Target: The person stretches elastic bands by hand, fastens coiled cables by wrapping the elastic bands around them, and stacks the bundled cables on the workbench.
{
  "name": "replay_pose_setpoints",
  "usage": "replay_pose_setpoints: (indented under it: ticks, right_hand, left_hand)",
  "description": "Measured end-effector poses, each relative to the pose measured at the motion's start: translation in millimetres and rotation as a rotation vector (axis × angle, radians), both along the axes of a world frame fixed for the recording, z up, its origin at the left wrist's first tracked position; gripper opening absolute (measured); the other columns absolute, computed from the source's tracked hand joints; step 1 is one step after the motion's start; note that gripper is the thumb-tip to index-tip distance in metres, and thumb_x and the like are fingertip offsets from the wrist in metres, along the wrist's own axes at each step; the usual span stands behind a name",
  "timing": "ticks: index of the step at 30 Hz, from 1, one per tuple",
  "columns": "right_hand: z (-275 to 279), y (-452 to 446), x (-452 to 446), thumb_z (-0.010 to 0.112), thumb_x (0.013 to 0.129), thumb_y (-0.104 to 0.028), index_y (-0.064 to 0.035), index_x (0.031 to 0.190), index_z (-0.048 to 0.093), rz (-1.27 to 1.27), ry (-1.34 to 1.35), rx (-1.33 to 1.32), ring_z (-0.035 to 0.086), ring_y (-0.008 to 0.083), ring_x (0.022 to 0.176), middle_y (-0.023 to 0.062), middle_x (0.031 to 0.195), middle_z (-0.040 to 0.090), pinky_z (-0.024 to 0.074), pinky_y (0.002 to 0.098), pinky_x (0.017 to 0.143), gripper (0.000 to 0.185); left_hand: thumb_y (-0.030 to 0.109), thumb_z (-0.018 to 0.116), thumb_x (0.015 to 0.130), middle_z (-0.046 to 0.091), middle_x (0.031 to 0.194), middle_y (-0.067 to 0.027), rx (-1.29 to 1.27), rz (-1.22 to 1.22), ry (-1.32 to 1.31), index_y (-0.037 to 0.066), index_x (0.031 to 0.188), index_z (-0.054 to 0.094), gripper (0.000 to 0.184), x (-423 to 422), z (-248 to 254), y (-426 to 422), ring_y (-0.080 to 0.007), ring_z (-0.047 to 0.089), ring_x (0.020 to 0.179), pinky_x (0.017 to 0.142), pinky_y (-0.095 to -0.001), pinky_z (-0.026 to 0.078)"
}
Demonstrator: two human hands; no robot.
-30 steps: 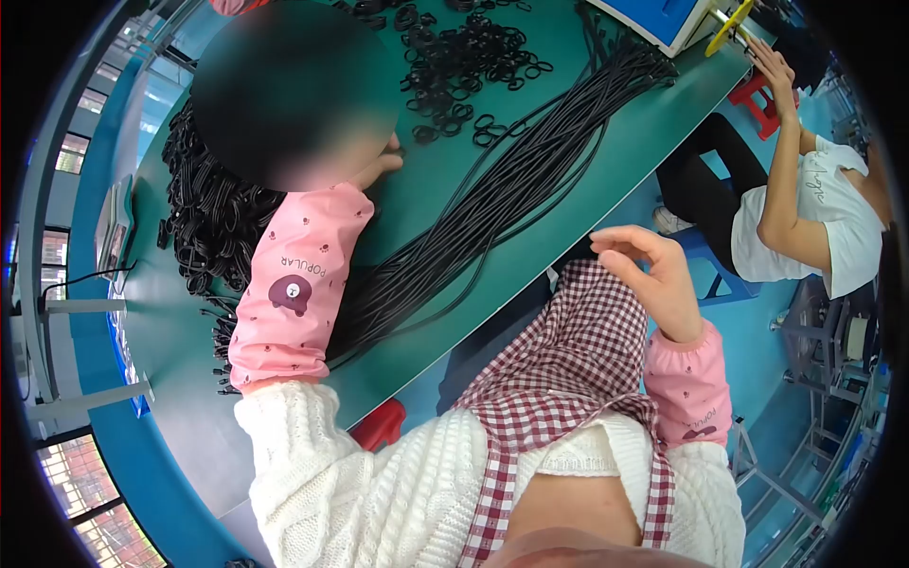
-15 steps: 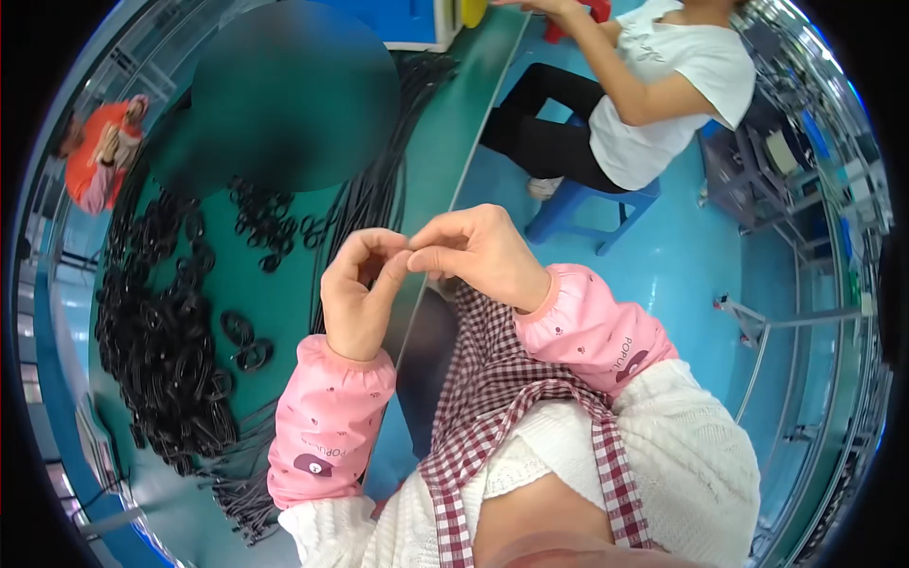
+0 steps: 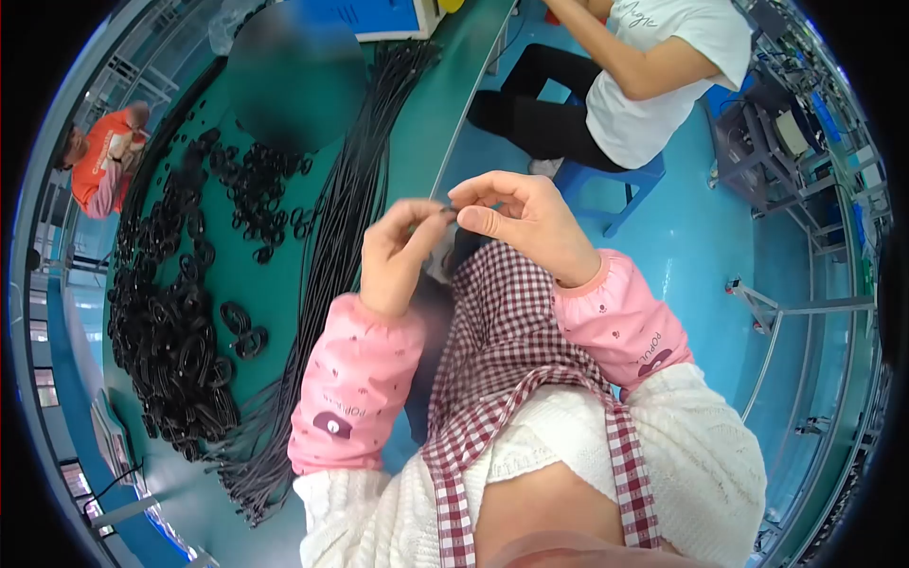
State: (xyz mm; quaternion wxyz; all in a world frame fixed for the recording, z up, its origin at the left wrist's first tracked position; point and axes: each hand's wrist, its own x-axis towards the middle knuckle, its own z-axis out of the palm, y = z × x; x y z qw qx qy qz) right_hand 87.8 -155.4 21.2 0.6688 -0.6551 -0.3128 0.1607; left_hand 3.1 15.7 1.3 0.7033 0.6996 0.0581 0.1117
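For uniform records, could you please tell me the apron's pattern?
The apron is maroon and white gingham, clearest in the head view.

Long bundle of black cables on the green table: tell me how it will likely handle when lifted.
The bundle of black cables probably sags, since its thin strands curve along the table. It may feel heavy for its width, with so many strands packed together. Some might slip out, as the near ends fan loosely.
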Motion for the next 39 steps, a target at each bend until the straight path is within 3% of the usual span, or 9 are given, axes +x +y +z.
replay_pose_setpoints:
  ticks: [7, 13, 16, 20, 23, 27, 30, 34, 39]
  right_hand:
    - [-7.6, -8.5, 2.3, 0.073, 0.083, -0.012, -0.0007, 0.088, 0.068, 0.020, 0.154, 0.102, 0.058, 0.0086, 0.077, 0.0037, 0.084, 0.065, 0.0456, 0.0235, 0.067, 0.014]
    - [-14.2, -10.0, 2.2, 0.066, 0.090, -0.012, -0.0053, 0.085, 0.061, 0.458, 0.724, 0.683, 0.054, 0.0126, 0.088, 0.0072, 0.095, 0.059, 0.0431, 0.0257, 0.072, 0.009]
    - [-10.8, -22.5, 4.1, 0.065, 0.090, -0.013, -0.0058, 0.083, 0.059, 0.479, 0.610, 0.734, 0.056, 0.0132, 0.085, 0.0080, 0.093, 0.060, 0.0450, 0.0268, 0.071, 0.012]
    - [-4.4, -47.0, 3.2, 0.063, 0.089, -0.011, -0.0032, 0.086, 0.061, 0.285, 0.258, 0.384, 0.054, 0.0148, 0.074, 0.0080, 0.085, 0.063, 0.0427, 0.0263, 0.063, 0.009]
    - [-3.5, -45.9, -0.6, 0.063, 0.089, -0.006, -0.0006, 0.096, 0.064, 0.286, 0.275, 0.120, 0.060, 0.0142, 0.082, 0.0086, 0.091, 0.065, 0.0481, 0.0268, 0.071, 0.008]
    - [7.4, -51.2, 2.5, 0.066, 0.090, -0.013, 0.0013, 0.094, 0.068, 0.428, 0.426, -0.248, 0.060, 0.0090, 0.076, 0.0063, 0.085, 0.067, 0.0475, 0.0227, 0.070, 0.015]
    - [2.3, -74.2, 10.4, 0.069, 0.087, -0.014, 0.0012, 0.088, 0.068, 0.471, 0.417, -0.158, 0.059, 0.0092, 0.075, 0.0056, 0.083, 0.066, 0.0463, 0.0225, 0.067, 0.016]
    - [-10.8, -81.8, 6.2, 0.069, 0.087, -0.011, 0.0015, 0.083, 0.067, 0.283, 0.334, 0.281, 0.059, 0.0102, 0.070, 0.0050, 0.079, 0.065, 0.0468, 0.0222, 0.065, 0.013]
    - [0.2, -67.8, 1.3, 0.065, 0.091, -0.014, -0.0004, 0.083, 0.062, 0.036, 0.192, 0.013, 0.058, 0.0091, 0.072, 0.0024, 0.075, 0.060, 0.0417, 0.0215, 0.064, 0.016]
  left_hand:
    - [0.010, 0.058, 0.092, 0.063, 0.089, -0.0026, -0.309, -0.114, 0.086, -0.002, 0.100, 0.065, 0.016, 3.7, 4.2, -6.7, -0.0075, 0.052, 0.071, 0.056, -0.0203, 0.039]
    - [0.011, 0.048, 0.091, 0.046, 0.075, -0.0005, -1.407, -0.623, -0.059, 0.007, 0.081, 0.047, 0.010, 3.1, 8.7, -0.5, -0.0120, 0.039, 0.069, 0.051, -0.0233, 0.032]
    - [0.013, 0.051, 0.090, 0.039, 0.067, 0.0018, -1.252, -0.540, -0.119, 0.009, 0.079, 0.047, 0.013, 0.6, 11.5, 16.6, -0.0114, 0.036, 0.066, 0.054, -0.0250, 0.032]
    - [0.014, 0.055, 0.089, 0.039, 0.061, 0.0041, -0.866, -0.434, -0.254, 0.007, 0.078, 0.053, 0.013, 10.1, 12.2, 7.8, -0.0130, 0.040, 0.070, 0.065, -0.0285, 0.037]
    - [0.016, 0.057, 0.089, 0.040, 0.057, 0.0053, -0.709, -0.355, -0.206, 0.005, 0.079, 0.056, 0.015, 21.7, 7.4, -11.5, -0.0154, 0.043, 0.075, 0.073, -0.0291, 0.036]
    - [0.018, 0.059, 0.091, 0.048, 0.057, 0.0028, -0.735, -0.557, 0.073, 0.000, 0.081, 0.061, 0.021, 24.9, 5.7, -15.5, -0.0113, 0.043, 0.055, 0.053, -0.0241, 0.036]
    - [0.017, 0.063, 0.091, 0.054, 0.060, 0.0000, -0.469, -0.728, 0.316, -0.003, 0.085, 0.064, 0.021, 13.0, 17.0, -17.3, -0.0065, 0.038, 0.046, 0.044, -0.0209, 0.029]
    - [0.015, 0.064, 0.092, 0.056, 0.062, -0.0007, -0.548, -0.652, 0.146, -0.003, 0.088, 0.064, 0.018, 17.6, -2.0, -6.6, -0.0048, 0.036, 0.045, 0.043, -0.0209, 0.026]
    - [0.014, 0.060, 0.094, 0.047, 0.057, 0.0027, -0.523, -0.391, 0.036, 0.000, 0.087, 0.062, 0.016, 20.3, -14.1, 5.1, -0.0051, 0.036, 0.046, 0.044, -0.0208, 0.025]
